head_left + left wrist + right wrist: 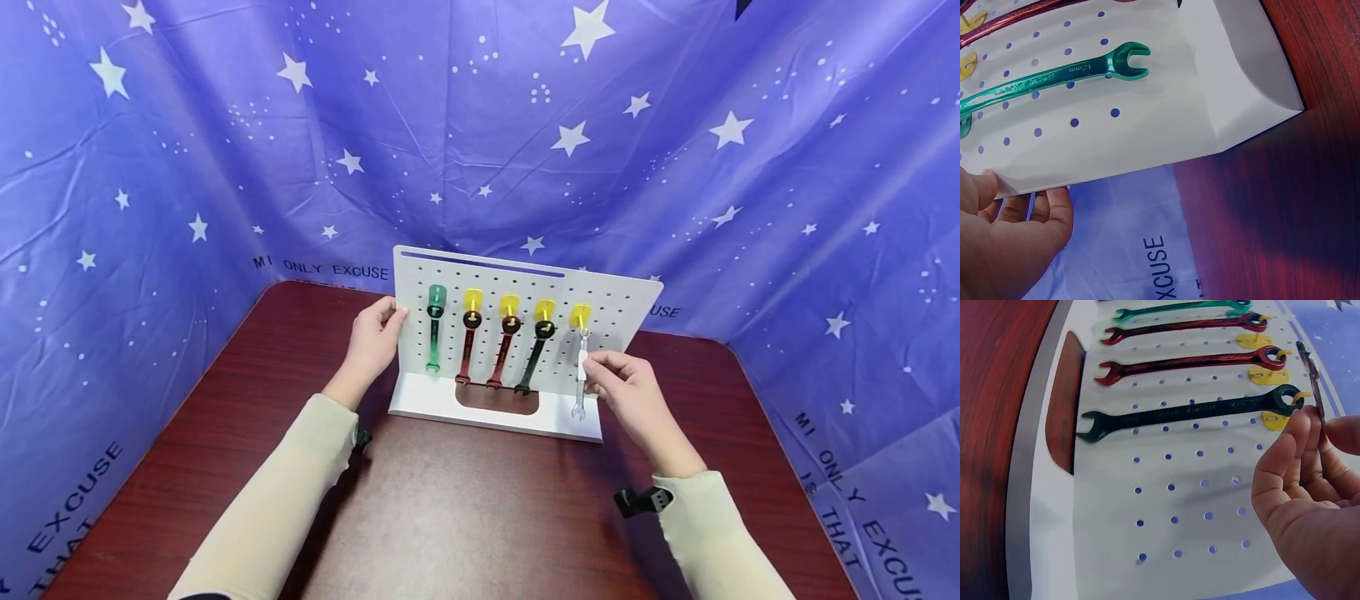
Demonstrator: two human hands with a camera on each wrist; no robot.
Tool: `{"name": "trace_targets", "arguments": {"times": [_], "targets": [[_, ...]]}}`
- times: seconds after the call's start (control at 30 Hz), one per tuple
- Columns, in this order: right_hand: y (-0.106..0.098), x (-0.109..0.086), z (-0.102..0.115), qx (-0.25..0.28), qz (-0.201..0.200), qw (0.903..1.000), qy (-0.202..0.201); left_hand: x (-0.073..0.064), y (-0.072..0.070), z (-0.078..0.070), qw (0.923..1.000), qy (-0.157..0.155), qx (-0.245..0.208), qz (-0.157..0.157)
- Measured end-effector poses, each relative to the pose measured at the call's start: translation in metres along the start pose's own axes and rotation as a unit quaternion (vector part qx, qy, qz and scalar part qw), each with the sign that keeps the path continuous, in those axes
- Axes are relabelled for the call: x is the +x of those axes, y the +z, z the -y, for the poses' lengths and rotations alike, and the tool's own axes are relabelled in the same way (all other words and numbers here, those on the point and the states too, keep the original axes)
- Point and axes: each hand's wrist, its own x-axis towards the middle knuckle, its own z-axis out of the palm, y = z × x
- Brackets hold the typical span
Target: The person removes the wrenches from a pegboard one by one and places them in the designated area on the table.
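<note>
A white pegboard (558, 367) stands on the table with wrenches on its hooks. My left hand (375, 335) grips its left edge, thumb in front and fingers behind, as the left wrist view also shows. My right hand (628, 393) pinches a silver wrench (580, 387) by its shank; the ring end is up at the rightmost yellow hook (581, 316), the forked end down. In the right wrist view the pinched wrench (1311, 378) appears edge-on and thin. Hanging to its left are a dark wrench (535, 358), two red wrenches (503, 354) and a green wrench (433, 342).
The board's foot has a rounded cutout (497, 398) showing the wood beneath. Reddish-brown table (450, 508) extends in front and on both sides. A blue star-patterned cloth (465, 125) hangs behind and along the sides. Black wrist devices (643, 500) sit at both cuffs.
</note>
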Motion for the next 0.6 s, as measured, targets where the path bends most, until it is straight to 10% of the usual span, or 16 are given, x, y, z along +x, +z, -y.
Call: {"name": "trace_targets", "arguments": {"times": [0.6], "targets": [[-0.0059, -0.0018, 0.0017, -0.030, 0.003, 0.9993, -0.024, 0.0002, -0.0018, -0.0020, 1.0000, -0.003, 0.002, 0.002]]}}
